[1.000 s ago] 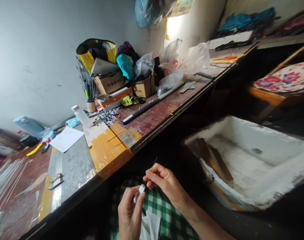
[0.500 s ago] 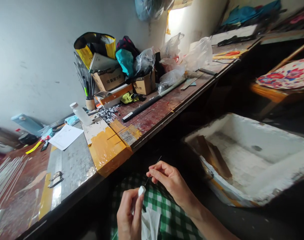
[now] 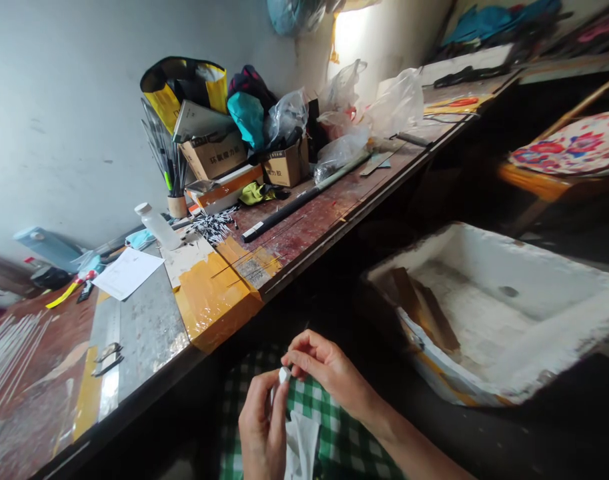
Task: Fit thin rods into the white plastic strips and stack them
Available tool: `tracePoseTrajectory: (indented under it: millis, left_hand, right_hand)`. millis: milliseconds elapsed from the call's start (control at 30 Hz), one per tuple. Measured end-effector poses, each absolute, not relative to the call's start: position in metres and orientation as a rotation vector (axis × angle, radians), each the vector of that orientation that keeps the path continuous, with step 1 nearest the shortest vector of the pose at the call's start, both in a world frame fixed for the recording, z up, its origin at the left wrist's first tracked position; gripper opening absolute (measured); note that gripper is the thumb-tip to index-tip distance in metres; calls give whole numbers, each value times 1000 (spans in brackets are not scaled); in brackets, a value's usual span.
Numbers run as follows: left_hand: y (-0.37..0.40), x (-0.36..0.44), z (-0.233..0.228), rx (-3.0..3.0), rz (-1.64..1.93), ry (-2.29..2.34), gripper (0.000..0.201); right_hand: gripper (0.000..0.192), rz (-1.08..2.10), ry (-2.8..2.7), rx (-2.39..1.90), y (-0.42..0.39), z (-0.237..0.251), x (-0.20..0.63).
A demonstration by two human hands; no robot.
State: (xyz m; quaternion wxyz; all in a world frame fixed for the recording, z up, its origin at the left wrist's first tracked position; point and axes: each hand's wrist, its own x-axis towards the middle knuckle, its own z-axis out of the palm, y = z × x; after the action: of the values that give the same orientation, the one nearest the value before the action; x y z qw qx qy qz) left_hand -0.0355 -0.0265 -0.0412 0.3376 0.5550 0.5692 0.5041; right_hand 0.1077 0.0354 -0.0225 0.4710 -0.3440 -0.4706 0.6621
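Here, my left hand (image 3: 261, 427) grip clamped on a small white piece (image 3: 284, 375), my right hand (image 3: 329, 373) fingertips pinched together at it, above green checked cloth (image 3: 334, 440), table (image 3: 309, 233) beyond.

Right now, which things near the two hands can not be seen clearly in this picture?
Head view only:
- Small white piece pinched by the left hand: too small to identify.
- Thin dark rod: not visible, hidden by the right hand.
- White cloth on the lap: cut off by the bottom edge.
- Foam box: far corner past the right edge.
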Motion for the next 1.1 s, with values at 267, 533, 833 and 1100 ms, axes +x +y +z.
tracePoseTrajectory:
  millis: [267, 533, 833, 1100]
  left_hand:
    - [-30, -32, -41, 1471, 1472, 1555, 14]
    - [-32, -29, -45, 1423, 1597, 1608, 16]
    - [-55, -105, -30, 1060, 1604, 1665, 33]
    - [-81, -182, 5, 553, 1754, 1638, 37]
  right_hand:
    - [23, 1541, -1096, -890, 39, -18, 110]
    - [30, 1517, -1180, -945, 37, -19, 96]
    - [20, 1194, -1726, -807, 47, 1, 67]
    - [13, 750, -2154, -286, 55, 28, -25]
